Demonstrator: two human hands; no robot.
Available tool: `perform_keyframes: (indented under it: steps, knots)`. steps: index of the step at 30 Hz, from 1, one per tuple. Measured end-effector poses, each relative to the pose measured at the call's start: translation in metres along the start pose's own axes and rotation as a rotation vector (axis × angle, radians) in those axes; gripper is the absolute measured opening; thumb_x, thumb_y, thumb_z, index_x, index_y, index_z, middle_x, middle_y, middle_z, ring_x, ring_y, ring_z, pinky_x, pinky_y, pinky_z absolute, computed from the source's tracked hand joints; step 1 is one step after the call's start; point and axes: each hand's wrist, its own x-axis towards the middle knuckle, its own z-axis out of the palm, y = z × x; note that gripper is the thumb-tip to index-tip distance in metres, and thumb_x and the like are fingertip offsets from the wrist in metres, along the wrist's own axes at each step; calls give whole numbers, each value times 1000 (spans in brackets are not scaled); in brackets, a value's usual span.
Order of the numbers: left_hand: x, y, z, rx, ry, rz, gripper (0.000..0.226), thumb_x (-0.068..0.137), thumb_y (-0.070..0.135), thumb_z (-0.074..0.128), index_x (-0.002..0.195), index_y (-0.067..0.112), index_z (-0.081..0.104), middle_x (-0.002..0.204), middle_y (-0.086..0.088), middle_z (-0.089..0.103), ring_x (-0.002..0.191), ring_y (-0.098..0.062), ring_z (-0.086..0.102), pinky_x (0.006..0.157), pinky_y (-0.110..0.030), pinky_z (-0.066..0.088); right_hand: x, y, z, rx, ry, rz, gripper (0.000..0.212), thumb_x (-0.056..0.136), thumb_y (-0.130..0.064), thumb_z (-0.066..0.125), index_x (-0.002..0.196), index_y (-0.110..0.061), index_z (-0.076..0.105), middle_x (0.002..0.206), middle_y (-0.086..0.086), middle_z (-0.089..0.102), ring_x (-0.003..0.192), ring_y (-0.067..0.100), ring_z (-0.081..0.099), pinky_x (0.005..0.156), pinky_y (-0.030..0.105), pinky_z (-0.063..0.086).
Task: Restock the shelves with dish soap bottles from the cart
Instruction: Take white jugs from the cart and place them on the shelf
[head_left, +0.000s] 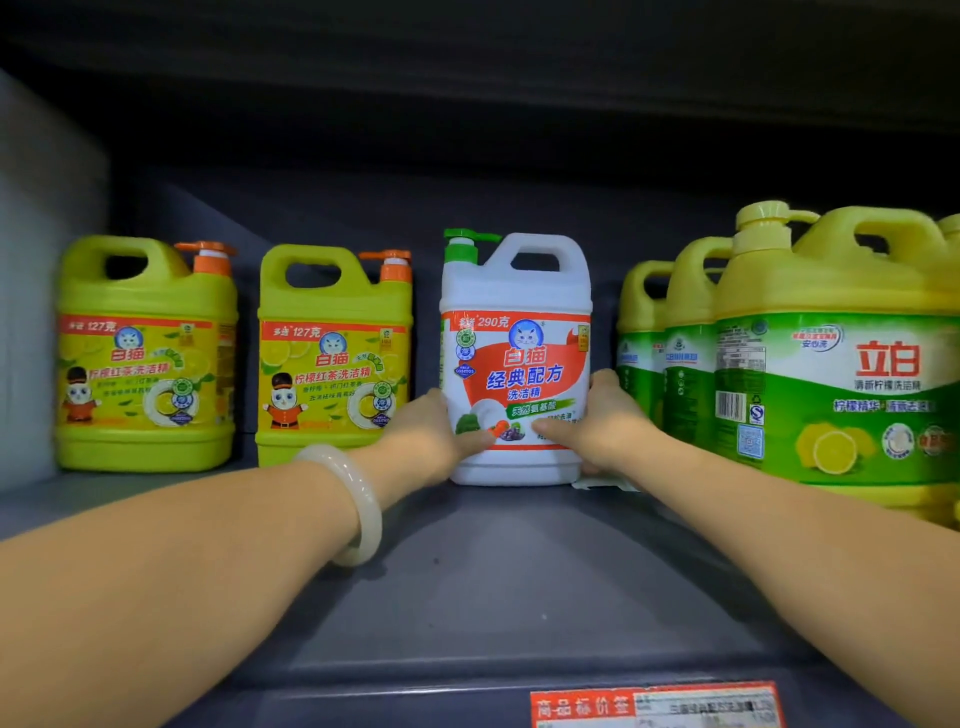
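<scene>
Head view shows the left hand (436, 434) and right hand (602, 415) holding the white soap jug (517, 332) low on its sides; it looks big, heavy and slippery, so two hands or its top handle seem best.

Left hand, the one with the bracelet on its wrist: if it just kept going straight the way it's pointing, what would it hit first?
The left hand already holds the white bottle on its left side, so pushing on would press into that bottle first. Behind it lies only the shelf's dark back wall, though depth there is hard to judge.
</scene>
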Motion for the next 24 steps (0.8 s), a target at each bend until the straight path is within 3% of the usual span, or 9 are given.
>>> perform_keyframes:
  steps: [9,13,15,18,21,24]
  knots:
    - [8,-11,0,30,-42,7,62,87,40,63,140,20,39,133,-2,55,113,-23,56,94,-34,49,2,4,-2,-51,-56,14,61,82,-19,71,128,-7,33,126,9,57,114,26,57,97,36,47]
    - [0,-7,-17,149,-166,10,69,87,42,62,144,21,29,141,-2,48,117,-22,51,97,-31,42,-10,-3,-19,-112,-154,49,76,81,-21,73,139,-6,27,138,10,48,125,25,48,102,33,40]
    - [-13,-1,-31,212,-178,9,75,87,45,60,147,15,25,149,-4,39,129,-24,44,102,-31,36,-24,-11,-31,-185,-173,45,84,82,-22,72,145,-4,19,146,11,38,132,26,40,103,32,36]
    - [-42,15,-57,354,-103,62,83,88,49,56,150,9,18,154,-8,28,139,-26,32,107,-31,32,-49,-31,-50,-412,-157,-68,75,83,-25,71,142,-3,30,144,12,43,130,28,44,101,32,38]
    - [-69,18,-89,531,-55,107,77,88,50,56,146,7,28,149,-12,36,134,-30,37,106,-35,35,-74,-64,-59,-451,-177,-222,57,84,-26,70,132,-6,47,133,10,54,120,28,52,97,32,41]
    - [-100,11,-125,697,-23,165,73,87,49,57,141,4,35,142,-17,44,129,-35,42,104,-40,39,-102,-98,-49,-539,-179,-365,63,85,-38,66,133,-4,45,135,14,51,120,31,50,95,34,40]
